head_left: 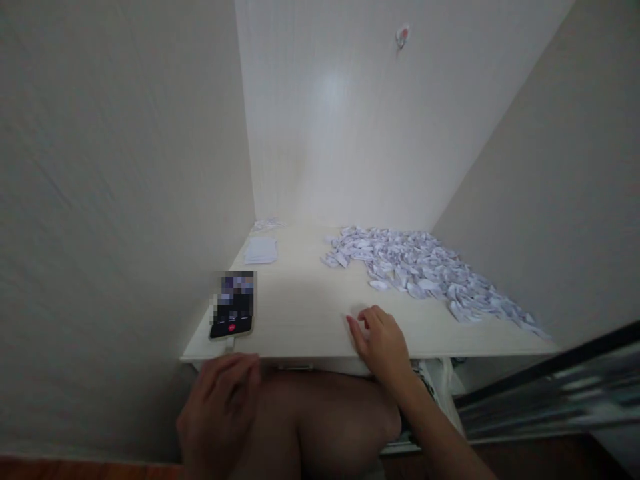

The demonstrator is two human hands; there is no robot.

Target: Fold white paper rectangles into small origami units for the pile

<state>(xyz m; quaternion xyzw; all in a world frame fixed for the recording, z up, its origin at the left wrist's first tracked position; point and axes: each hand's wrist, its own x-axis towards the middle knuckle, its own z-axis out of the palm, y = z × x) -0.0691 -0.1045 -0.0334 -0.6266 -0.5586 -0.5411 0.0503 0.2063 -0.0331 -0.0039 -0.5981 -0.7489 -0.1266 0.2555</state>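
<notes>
My right hand [383, 340] rests at the front edge of the white desk [300, 320], its fingers loosely curved, thumb and forefinger apart, and nothing held. To its upper right spreads a big heap of small folded white paper pieces [400, 257]. My left hand [220, 403] is raised over my lap, in front of the desk's left end, just below the phone. Its fingers are bent and blurred, and I cannot make out whether anything is in them. A phone [233, 327] with its screen lit lies at the desk's left front, a cable plugged into its lower end.
A stack of white paper sheets [261, 251] lies behind the phone, with thin white scraps [269, 225] in the far left corner. Walls close in the desk at left, back and right. Below the desk edge are a drawer handle [295, 367] and my bare leg [330, 413].
</notes>
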